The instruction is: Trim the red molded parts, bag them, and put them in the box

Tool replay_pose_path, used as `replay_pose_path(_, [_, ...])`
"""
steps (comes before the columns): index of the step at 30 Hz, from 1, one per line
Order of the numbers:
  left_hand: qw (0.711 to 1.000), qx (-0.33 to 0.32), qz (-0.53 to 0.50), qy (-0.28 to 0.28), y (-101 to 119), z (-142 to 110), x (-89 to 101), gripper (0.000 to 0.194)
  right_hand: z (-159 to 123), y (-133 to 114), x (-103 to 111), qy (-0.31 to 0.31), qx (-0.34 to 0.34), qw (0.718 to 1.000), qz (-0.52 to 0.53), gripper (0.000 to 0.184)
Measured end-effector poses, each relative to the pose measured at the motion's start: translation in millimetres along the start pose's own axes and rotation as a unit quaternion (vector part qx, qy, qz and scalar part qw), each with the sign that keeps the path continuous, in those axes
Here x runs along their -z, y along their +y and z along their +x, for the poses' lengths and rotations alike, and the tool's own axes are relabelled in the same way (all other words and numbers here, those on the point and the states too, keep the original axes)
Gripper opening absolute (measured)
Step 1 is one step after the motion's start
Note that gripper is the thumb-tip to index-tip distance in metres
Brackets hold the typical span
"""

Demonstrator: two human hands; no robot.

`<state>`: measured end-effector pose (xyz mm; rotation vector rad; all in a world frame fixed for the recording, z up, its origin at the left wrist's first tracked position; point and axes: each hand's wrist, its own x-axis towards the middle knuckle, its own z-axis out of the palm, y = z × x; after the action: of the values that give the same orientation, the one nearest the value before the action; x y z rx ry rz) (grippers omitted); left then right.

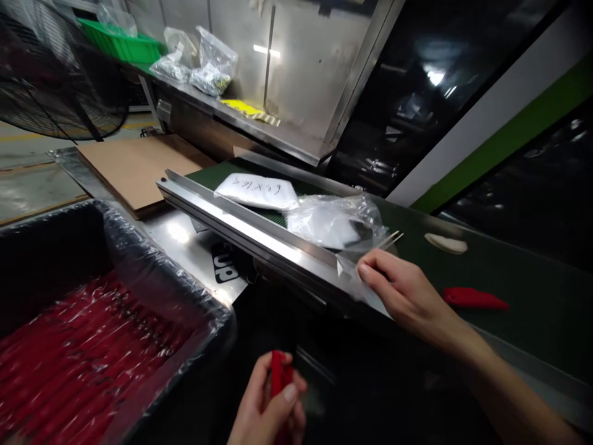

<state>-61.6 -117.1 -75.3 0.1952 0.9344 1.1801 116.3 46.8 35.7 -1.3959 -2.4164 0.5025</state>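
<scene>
Apparently mid-bagging, the left hand [269, 405] grips a small red plastic piece [279, 374] while the right hand [402, 290] pinches a clear plastic bag [334, 221] just beyond its fingertips, probably needing opening next.

2 bare hands show: the left hand [267, 405] and the right hand [402, 293], no gloves, rings or watch. The right forearm is uncovered, no sleeve in view; fingernails short, unpainted.

Beyond my right fingertips [365, 270], a white bag [257, 191] bears handwriting, upside down, unreadable. Left of them, a black sticker [225, 264] shows "UP".
</scene>
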Motion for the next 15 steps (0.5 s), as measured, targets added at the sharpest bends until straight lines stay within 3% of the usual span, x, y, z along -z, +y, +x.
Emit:
replay_pose_path(3, [0.997, -0.040, 0.043, -0.048, 12, -5, -21.1, 0.046, -51, -25, -28, -0.031, -0.005, 0.994, 0.107, 0.028])
replay_pose_path(6, [0.994, -0.022, 0.076, -0.075, 14, -6, -30.4, 0.042, -87, -29, -64, -0.058, -0.025, 0.982, 0.181, 0.025])
replay_pose_path(10, [0.991, 0.009, 0.135, 0.001, 3, -6, -26.7, 0.031, -112, -17, -93, -0.022, -0.090, 0.973, 0.211, 0.027])
replay_pose_path(15, [0.980, -0.019, 0.191, 0.059, -6, -3, -20.7, 0.034, -128, -15, -97, 0.082, -0.160, 0.964, 0.194, 0.018])
